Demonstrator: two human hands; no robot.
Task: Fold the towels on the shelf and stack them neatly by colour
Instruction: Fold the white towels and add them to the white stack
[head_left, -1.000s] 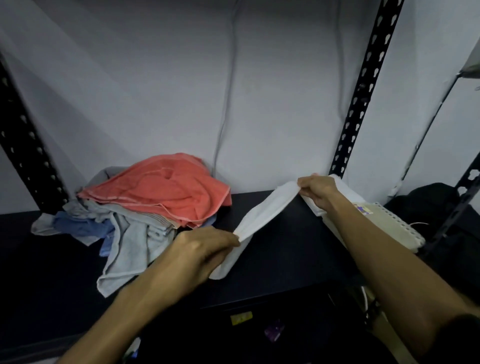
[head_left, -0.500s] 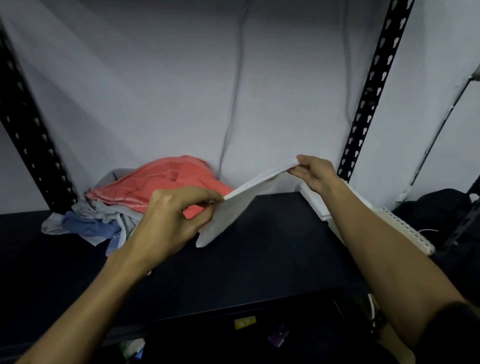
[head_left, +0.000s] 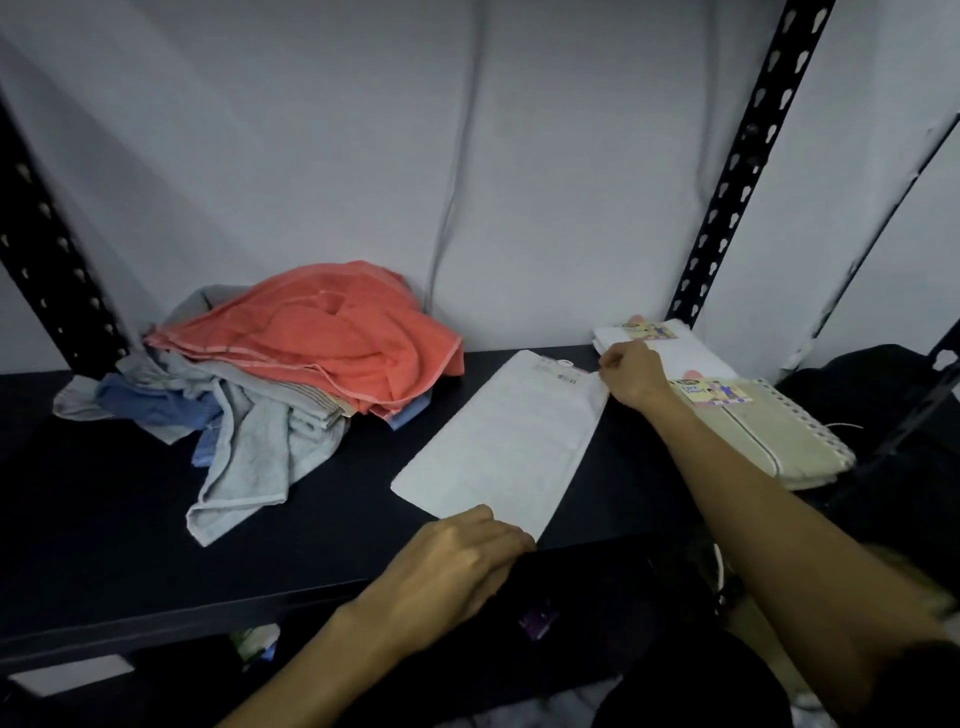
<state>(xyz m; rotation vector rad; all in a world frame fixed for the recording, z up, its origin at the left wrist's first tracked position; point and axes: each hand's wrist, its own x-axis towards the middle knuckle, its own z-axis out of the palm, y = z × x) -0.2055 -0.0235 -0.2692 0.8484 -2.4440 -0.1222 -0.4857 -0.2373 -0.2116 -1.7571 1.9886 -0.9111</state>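
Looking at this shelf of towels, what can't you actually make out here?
- Head view: how many towels sit under the crumpled coral towel; it covers the pile.
- Print on the white folded towel's label: too small.
- Fingertips of the left hand and right hand: curled from sight.
- Below the black shelf: dark, cut off.

Head cam, close, looks fwd/down onto shelf (head_left: 130, 561).

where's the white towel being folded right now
In the head view, the white towel lies flat on the dark shelf, right of centre, between the unfolded pile topped by the orange towel and the folded beige towel.
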